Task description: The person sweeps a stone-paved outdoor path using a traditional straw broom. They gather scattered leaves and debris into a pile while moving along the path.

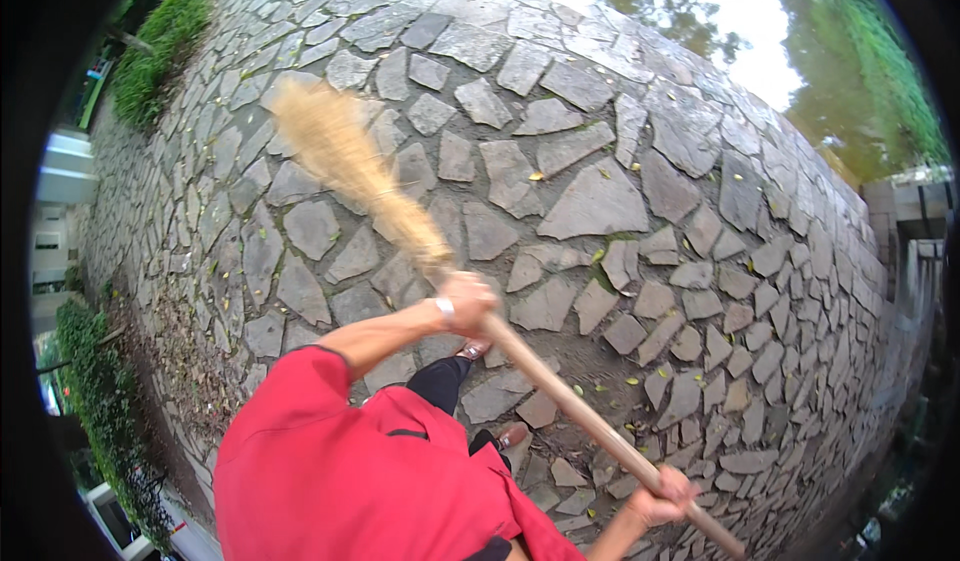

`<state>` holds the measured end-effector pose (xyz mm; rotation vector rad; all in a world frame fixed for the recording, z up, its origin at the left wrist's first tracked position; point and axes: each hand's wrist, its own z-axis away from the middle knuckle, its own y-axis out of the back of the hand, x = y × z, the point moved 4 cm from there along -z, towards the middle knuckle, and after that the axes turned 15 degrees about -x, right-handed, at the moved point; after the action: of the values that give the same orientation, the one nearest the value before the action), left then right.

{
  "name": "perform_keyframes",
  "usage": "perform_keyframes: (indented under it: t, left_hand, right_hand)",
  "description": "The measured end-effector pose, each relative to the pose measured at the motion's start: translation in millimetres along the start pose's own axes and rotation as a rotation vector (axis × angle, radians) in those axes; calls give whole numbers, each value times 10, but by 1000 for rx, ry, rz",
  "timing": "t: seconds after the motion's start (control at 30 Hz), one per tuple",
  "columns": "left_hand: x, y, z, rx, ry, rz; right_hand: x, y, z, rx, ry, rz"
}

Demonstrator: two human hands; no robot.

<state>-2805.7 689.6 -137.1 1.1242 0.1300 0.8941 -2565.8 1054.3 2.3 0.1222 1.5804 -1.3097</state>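
A long-handled straw broom (577, 403) lies diagonally across the view, its pale bristle head at the upper left, blurred. My left hand (466, 304), with a white band at the wrist, is closed round the wooden handle just below the bristles. Farther down, near the handle's lower right end, my right hand (663, 496) grips the same handle. Beneath the broom spreads irregular stone paving (596, 199) with small yellow and green leaves scattered over it. Whether the bristles touch the stones I cannot tell.
Water (675, 6) with reflections borders the paving at the upper right. Green shrubs (161, 51) stand at the upper left, and an ivy-like hedge (97, 403) at the lower left. Brown shoes (512, 435) stand below me. Leaf litter (199, 381) lies left of me.
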Motion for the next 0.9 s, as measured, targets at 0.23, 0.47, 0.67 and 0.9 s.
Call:
perform_keyframes:
  t: [0.23, 0.47, 0.67, 0.9]
  left_hand:
    - [2973, 1106, -1564, 366, -619, 129]
    - [3048, 303, -1212, 352, -449, 343]
    - [1319, -1186, 608, 270, 191, 245]
    - [574, -1037, 1851, -43, 550, 49]
  right_hand:
    - [-2858, -42, 1019, -118, 785, 578]
    - [-3230, -574, 1031, -308, 689, 632]
    - [-1141, -654, 606, -697, -12, 582]
    - [-48, 139, 791, -446, -320, -270]
